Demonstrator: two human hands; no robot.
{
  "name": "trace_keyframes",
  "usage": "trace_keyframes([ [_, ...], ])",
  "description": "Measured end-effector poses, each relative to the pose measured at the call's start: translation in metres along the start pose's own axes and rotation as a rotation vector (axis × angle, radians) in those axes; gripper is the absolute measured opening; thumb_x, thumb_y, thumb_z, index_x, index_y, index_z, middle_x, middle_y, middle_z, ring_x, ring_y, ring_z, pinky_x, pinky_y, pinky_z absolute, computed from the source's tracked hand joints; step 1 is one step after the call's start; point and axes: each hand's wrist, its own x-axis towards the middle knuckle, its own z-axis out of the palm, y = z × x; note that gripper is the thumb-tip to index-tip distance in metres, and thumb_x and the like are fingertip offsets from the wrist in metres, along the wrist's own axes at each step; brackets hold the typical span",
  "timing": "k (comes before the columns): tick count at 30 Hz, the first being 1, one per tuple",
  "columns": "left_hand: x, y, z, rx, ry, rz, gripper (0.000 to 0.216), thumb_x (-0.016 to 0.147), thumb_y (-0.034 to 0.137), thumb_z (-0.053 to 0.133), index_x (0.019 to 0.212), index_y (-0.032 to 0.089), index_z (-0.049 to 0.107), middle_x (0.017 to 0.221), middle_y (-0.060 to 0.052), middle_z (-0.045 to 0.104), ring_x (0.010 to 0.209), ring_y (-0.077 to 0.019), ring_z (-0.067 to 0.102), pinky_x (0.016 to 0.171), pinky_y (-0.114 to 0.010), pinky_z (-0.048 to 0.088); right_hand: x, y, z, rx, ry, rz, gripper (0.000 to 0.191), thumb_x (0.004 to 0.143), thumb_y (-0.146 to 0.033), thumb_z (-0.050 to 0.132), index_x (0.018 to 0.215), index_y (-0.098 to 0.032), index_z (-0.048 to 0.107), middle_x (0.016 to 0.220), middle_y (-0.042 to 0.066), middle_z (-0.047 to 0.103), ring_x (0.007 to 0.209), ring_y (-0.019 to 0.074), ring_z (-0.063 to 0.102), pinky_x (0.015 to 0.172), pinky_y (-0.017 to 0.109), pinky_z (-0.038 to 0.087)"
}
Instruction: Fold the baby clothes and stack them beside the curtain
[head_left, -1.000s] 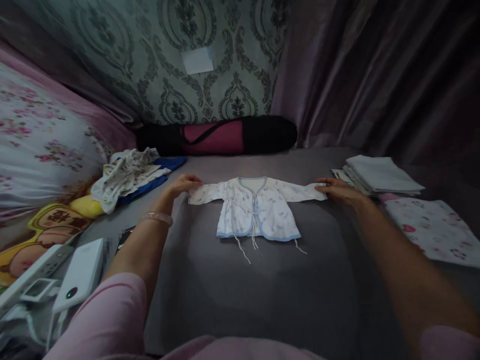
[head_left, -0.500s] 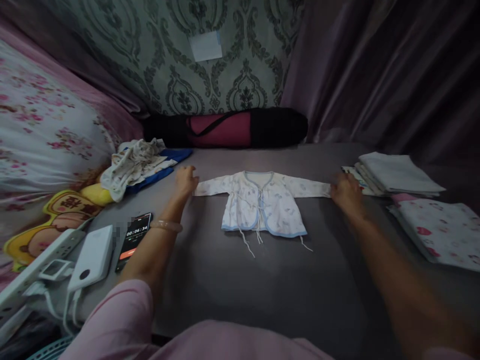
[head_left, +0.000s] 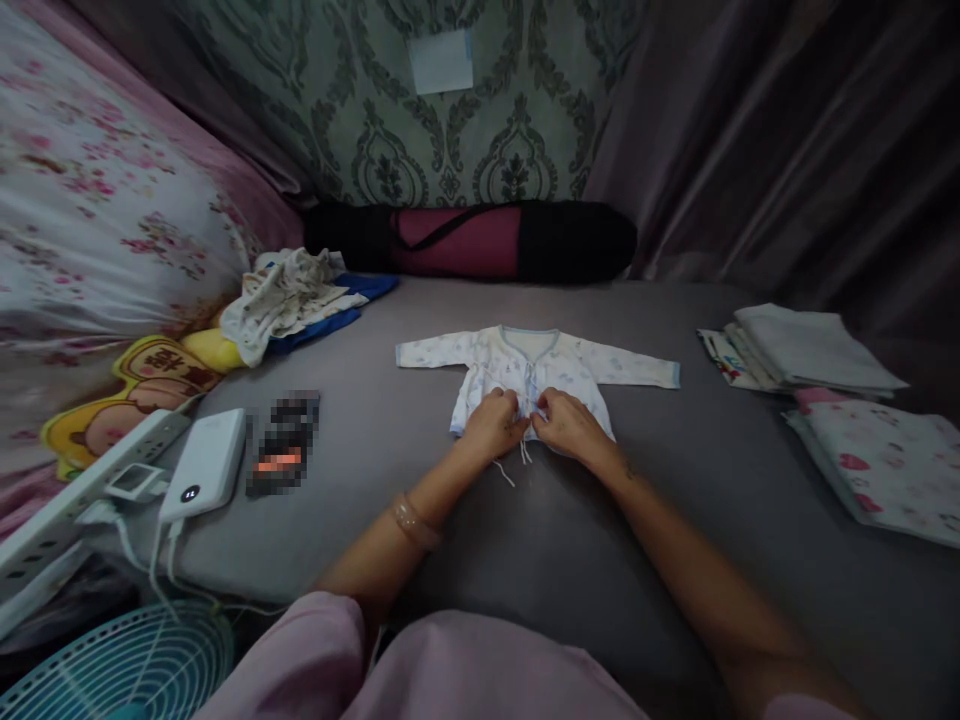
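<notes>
A white baby shirt (head_left: pixel 487 375) with blue trim and a small print lies flat on the grey bed surface, sleeves spread to both sides. My left hand (head_left: pixel 495 424) is at the lower front of the shirt, fingers pinched on the cloth left of the front opening. Close beside it, my right hand (head_left: pixel 566 425) pinches the front just right of the opening. White tie strings (head_left: pixel 526 452) hang below the hem between and beside the hands. The fingertips partly hide the middle of the shirt.
Folded cloths (head_left: pixel 817 350) and a heart-print cloth (head_left: pixel 892 460) lie on the right. To the left are crumpled clothes (head_left: pixel 289 295), a blurred phone (head_left: pixel 285 440), a white power bank (head_left: pixel 206 460) and a power strip (head_left: pixel 97 480). A fan (head_left: pixel 127 660) stands lower left; a long black-and-red bag (head_left: pixel 457 240) lies behind.
Both hands have left the sleeve ends and come inward to the shirt's front opening, where their fingers are now pinched. The sleeves stay spread out. The camera view has shifted slightly.
</notes>
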Motion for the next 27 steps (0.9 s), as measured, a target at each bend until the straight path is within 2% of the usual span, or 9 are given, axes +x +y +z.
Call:
trace_keyframes([
  [4,-0.006,-0.002,0.01,0.023,0.082,-0.009,0.02,0.082,0.028,0.059,0.098,0.017,0.061,0.101,-0.014,0.061,0.097,-0.0237,0.06,0.081,-0.033,0.047,-0.002,-0.003,0.003,-0.026,0.023,0.025,0.03,0.086,-0.034,0.05,0.107,-0.015,0.059,0.107,0.015,0.067,0.1,0.0259,0.062,0.08,0.031,0.043],
  [9,-0.004,0.0,0.012,0.04,0.089,-0.031,0.017,0.084,0.027,0.054,0.094,0.017,0.064,0.095,-0.014,0.062,0.093,-0.0245,0.061,0.077,-0.033,0.046,0.002,-0.009,0.004,-0.088,0.009,0.092,0.027,0.087,-0.03,0.046,0.103,-0.016,0.062,0.105,0.017,0.068,0.098,0.0278,0.064,0.077,0.032,0.045],
  [12,-0.002,-0.001,0.012,0.059,0.084,-0.04,0.019,0.086,0.024,0.048,0.089,0.016,0.066,0.091,-0.014,0.063,0.088,-0.0236,0.062,0.074,-0.033,0.045,0.007,-0.005,0.002,-0.051,0.016,0.098,0.023,0.085,-0.028,0.047,0.095,-0.016,0.065,0.1,0.017,0.07,0.095,0.0279,0.065,0.074,0.031,0.045],
  [15,-0.001,-0.002,0.011,0.064,0.069,-0.044,0.023,0.089,0.023,0.044,0.089,0.016,0.066,0.092,-0.013,0.064,0.086,-0.0221,0.063,0.072,-0.031,0.044,0.013,0.006,0.0,0.139,-0.019,0.102,0.016,0.081,-0.026,0.052,0.082,-0.018,0.066,0.08,0.01,0.071,0.083,0.0228,0.067,0.067,0.026,0.044],
  [19,-0.004,-0.001,0.012,0.042,0.048,-0.01,0.022,0.089,0.031,0.05,0.094,0.017,0.065,0.093,-0.013,0.064,0.087,-0.0225,0.062,0.071,-0.031,0.044,0.019,0.016,0.001,0.533,-0.116,0.225,0.01,0.077,-0.023,0.053,0.078,-0.019,0.063,0.05,-0.002,0.057,0.046,0.0138,0.057,0.047,0.022,0.04],
  [23,-0.004,0.001,0.012,0.056,0.057,-0.029,0.02,0.089,0.028,0.05,0.093,0.016,0.065,0.093,-0.014,0.065,0.086,-0.0223,0.062,0.071,-0.031,0.043,0.017,0.009,-0.001,0.834,-0.13,0.296,0.005,0.077,-0.017,0.053,0.076,-0.019,0.058,0.046,-0.006,0.05,0.037,0.0092,0.046,0.039,0.02,0.037],
  [27,-0.003,0.007,0.009,0.018,0.096,-0.037,0.021,0.091,0.024,0.044,0.086,0.017,0.064,0.088,-0.012,0.066,0.083,-0.0204,0.063,0.07,-0.029,0.043,0.016,-0.001,-0.009,0.968,-0.081,0.312,0.005,0.079,-0.016,0.054,0.075,-0.018,0.057,0.044,-0.007,0.049,0.035,0.0069,0.044,0.036,0.017,0.036],
])
